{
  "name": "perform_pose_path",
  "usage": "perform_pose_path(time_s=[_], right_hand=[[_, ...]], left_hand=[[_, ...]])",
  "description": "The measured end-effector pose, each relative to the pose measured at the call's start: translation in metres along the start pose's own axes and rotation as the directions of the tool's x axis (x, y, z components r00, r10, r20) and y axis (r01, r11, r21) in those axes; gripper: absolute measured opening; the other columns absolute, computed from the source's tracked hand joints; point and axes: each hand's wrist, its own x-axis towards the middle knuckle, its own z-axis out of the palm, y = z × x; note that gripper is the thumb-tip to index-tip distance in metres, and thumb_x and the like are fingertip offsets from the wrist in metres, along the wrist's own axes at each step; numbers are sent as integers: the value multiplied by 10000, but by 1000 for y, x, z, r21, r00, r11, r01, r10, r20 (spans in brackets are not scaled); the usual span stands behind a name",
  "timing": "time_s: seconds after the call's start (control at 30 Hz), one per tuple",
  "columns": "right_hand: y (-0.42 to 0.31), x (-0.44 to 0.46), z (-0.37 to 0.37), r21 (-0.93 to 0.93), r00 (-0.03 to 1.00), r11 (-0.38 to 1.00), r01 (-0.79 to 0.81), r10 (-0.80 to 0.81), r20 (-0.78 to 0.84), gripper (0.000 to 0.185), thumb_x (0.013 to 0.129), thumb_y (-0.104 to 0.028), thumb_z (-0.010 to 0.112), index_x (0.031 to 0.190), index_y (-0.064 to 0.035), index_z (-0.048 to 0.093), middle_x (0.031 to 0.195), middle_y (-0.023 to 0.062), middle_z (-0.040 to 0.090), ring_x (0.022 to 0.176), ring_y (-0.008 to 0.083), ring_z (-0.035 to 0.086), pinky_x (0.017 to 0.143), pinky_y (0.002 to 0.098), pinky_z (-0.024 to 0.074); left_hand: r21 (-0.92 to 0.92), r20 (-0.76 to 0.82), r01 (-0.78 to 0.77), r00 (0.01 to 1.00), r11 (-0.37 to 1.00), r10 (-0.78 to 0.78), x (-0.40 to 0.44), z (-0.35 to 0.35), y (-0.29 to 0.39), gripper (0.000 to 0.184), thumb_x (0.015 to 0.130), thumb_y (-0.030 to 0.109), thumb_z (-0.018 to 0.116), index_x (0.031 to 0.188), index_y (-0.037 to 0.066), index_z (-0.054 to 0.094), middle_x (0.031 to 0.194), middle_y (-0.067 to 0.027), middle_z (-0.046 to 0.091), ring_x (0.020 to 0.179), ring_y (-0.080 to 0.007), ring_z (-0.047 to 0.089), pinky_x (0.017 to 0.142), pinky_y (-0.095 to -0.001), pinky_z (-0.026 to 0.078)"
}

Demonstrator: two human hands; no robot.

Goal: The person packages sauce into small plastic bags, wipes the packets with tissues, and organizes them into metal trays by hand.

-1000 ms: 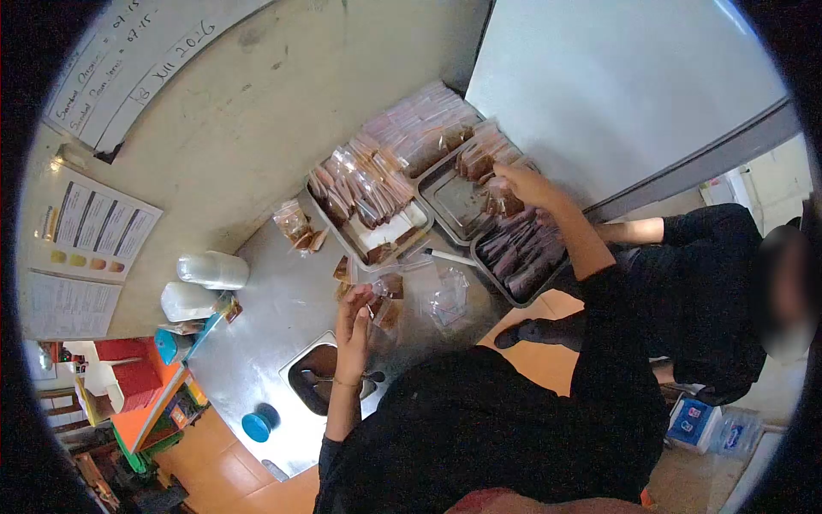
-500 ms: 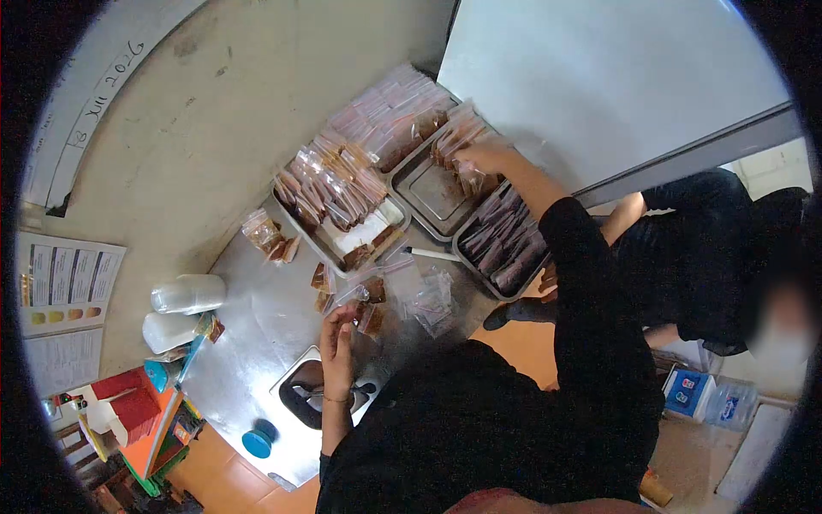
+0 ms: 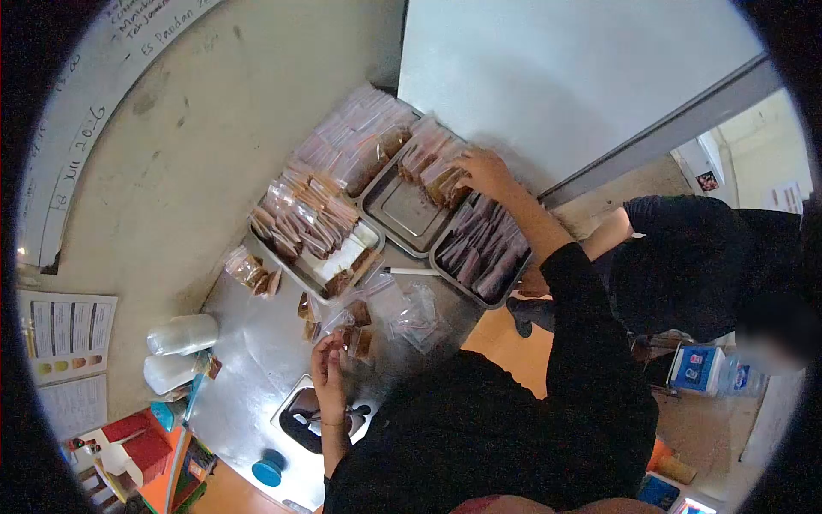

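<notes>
Bent at the fingers, my right hand [image 3: 484, 174] pinches the upper part of a small brown bag [image 3: 445, 187] between thumb and fingers. This bag stands in the middle tray [image 3: 402, 210], at the front end of a row of similar bags [image 3: 418, 157], near the far right corner of the surface [image 3: 244, 336]. The near part of this tray shows its bare metal bottom.

As for my left hand [image 3: 328, 364], its fingers are curled and close together, just beside some loose brown bags [image 3: 358, 330] which lie on the surface. Whether it is pinching one of them, I cannot tell.

To the left of the middle tray is the left tray [image 3: 295, 283], where many filled bags [image 3: 300, 214] stand closely packed. Behind these two, more pale bags [image 3: 351, 128] are in long rows. The right tray [image 3: 462, 291] holds dark, narrow packets [image 3: 484, 244], and a white pen [image 3: 415, 271] lies beside it. Nearer to me are flat clear bags [image 3: 419, 317].

Close to my left wrist sits a metal container [image 3: 278, 418] with dark content and a spoon-like tool. A blue round thing [image 3: 267, 469] is near it, and clear plastic tubs [image 3: 184, 334] are at the left edge. Another person [image 3: 676, 265] in dark clothes is on my right side.
</notes>
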Motion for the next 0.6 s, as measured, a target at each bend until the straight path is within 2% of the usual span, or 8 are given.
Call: perform_pose_path(time_s=[0.03, 0.1, 0.23, 0.3, 0.33, 0.4, 0.53, 0.6], right_hand=[[1, -8, 0, -4, 1000, 1000, -12, 12, -8, 255, 758, -233, 732, 985, -126, 687, 1048, 113, 616, 1016, 322, 582, 856, 454, 465], [4, -22, 4, 291, 997, 956, -42, 59, -52, 170, 811, -245, 676, 939, -132, 678, 895, 102, 615, 936, 317, 599, 805, 444, 483], [-24, -47, 14, 148, 974, 981, -128, 153, -166, 214, 799, -193, 674, 992, -107, 640, 879, 111, 630, 819, 293, 629, 705, 401, 505], [-45, -58, 16, 140, 984, 984, -109, 127, -126, 147, 797, -156, 628, 923, -82, 616, 887, 109, 620, 848, 300, 613, 734, 426, 489], [-52, -64, 16, 143, 982, 984, -108, 128, -142, 147, 797, -156, 628, 923, -82, 616, 887, 109, 620, 848, 300, 613, 734, 426, 489], [-61, -77, 19, 34, 998, 998, -56, 58, -38, 148, 788, -173, 623, 853, -42, 599, 879, 133, 583, 893, 332, 581, 795, 459, 463], [-55, -85, 20, 33, 969, 990, -140, 143, -200, 164, 766, -191, 606, 817, -36, 619, 879, 129, 583, 906, 323, 567, 834, 470, 449], [-49, -83, 12, -15, 989, 995, -95, 93, -112, 165, 763, -197, 607, 808, -41, 638, 873, 126, 591, 911, 320, 569, 834, 465, 451]], left_hand=[[4, 14, -6, 1000, 1000, 6, -1, 0, -2, 323, 1004, 245, 520, 1229, 13, 526, 1222, -96, 590, 1156, -222, 565, 1017, -346, 394], [-8, 29, 8, 1000, 1000, -8, -3, 2, -2, 312, 1002, 206, 526, 1241, 6, 525, 1239, -107, 583, 1152, -205, 549, 1041, -353, 388], [44, 112, -44, 993, 998, 39, -10, 13, 6, 306, 1004, 203, 521, 1238, 5, 526, 1209, -98, 590, 1128, -200, 556, 1033, -352, 396], [-8, 88, -18, 996, 1000, 18, -17, 18, 7, 293, 1008, 187, 511, 1237, 5, 527, 1206, -98, 588, 1119, -201, 555, 1033, -351, 397], [70, 90, -23, 996, 997, 17, -18, 14, 0, 292, 1009, 171, 503, 1245, 1, 519, 1214, -102, 582, 1137, -206, 544, 1039, -354, 391], [39, 95, -30, 995, 999, 26, -23, 15, -1, 292, 1008, 170, 503, 1244, -1, 521, 1213, -101, 581, 1136, -206, 545, 1036, -351, 390], [-10, 93, -30, 995, 1000, 31, -33, 11, -9, 304, 1008, 173, 502, 1257, -1, 517, 1215, -96, 574, 1137, -195, 543, 1030, -341, 389], [-11, 73, -12, 997, 1000, 12, -37, 10, -8, 306, 1008, 172, 501, 1262, 1, 516, 1217, -95, 572, 1138, -192, 542, 1031, -339, 388]])
